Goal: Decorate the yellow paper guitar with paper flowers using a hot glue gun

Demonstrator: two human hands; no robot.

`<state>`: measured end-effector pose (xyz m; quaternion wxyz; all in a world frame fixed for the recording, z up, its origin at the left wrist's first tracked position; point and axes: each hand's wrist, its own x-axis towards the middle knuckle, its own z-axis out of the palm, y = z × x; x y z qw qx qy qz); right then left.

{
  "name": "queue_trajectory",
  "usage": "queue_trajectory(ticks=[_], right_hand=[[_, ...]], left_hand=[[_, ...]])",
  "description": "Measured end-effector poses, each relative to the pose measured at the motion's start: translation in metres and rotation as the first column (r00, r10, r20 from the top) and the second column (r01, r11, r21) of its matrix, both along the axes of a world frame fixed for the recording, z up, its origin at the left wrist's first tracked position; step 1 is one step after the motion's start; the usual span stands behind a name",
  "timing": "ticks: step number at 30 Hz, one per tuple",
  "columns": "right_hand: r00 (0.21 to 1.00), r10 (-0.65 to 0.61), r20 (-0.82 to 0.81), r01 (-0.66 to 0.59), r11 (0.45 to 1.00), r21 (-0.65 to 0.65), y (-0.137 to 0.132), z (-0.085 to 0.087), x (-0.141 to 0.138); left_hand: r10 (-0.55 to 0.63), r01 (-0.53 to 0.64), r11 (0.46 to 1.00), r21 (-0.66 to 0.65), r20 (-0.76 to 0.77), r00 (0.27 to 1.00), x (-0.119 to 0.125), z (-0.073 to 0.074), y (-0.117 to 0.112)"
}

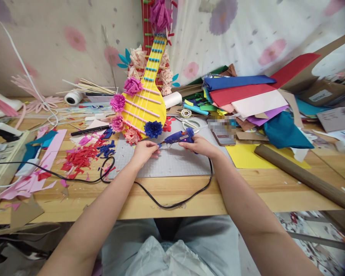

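My right hand [197, 145] is wrapped round the handle of a blue hot glue gun [176, 138], its nozzle pointing left. Between the fingertips of my left hand [145, 151] is a small piece of blue paper [160, 145], close to the nozzle. Both hands are over a grey cutting mat [143, 168]. Just behind them leans a yellow paper instrument [145, 103] shaped like a lute, with strings, pink rods and paper flowers. A dark blue paper flower [153, 129] sits at its lower right edge.
The glue gun's black cord [172, 207] loops along the table's front edge. Red paper scraps [77, 159] lie to the left, near a black pen [89, 130]. Scissors [191, 123], a phone [222, 132], a brown roll [301, 174] and stacked coloured paper [247, 92] are on the right.
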<state>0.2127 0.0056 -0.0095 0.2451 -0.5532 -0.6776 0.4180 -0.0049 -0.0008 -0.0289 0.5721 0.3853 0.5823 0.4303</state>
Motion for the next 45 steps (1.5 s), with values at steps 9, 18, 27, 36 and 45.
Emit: queue_trajectory(ticks=[9, 18, 27, 36, 45], right_hand=[[0.986, -0.118, -0.115, 0.123, 0.992, 0.035, 0.013, -0.011, 0.015], [0.896, -0.442, 0.049, 0.419, 0.876, 0.239, 0.038, -0.035, 0.015], [0.861, -0.426, 0.278, 0.292, 0.861, 0.417, 0.032, -0.027, 0.007], [0.94, -0.144, 0.311, 0.085, 0.977, 0.195, -0.01, 0.008, -0.013], [0.75, -0.216, -0.625, 0.138, 0.975, -0.172, -0.007, -0.02, -0.088]], left_hand=[[-0.026, 0.026, 1.0, -0.001, -0.003, 1.0, 0.0, -0.001, -0.001], [-0.02, 0.019, 1.0, 0.022, 0.024, 1.0, -0.001, -0.003, 0.0], [-0.003, 0.003, 1.0, 0.008, 0.059, 0.998, -0.004, -0.001, -0.002], [0.013, -0.007, 0.999, -0.037, 0.169, 0.986, -0.018, 0.01, -0.007], [0.187, -0.177, 0.982, -0.066, 0.477, 0.859, -0.001, 0.006, -0.012]])
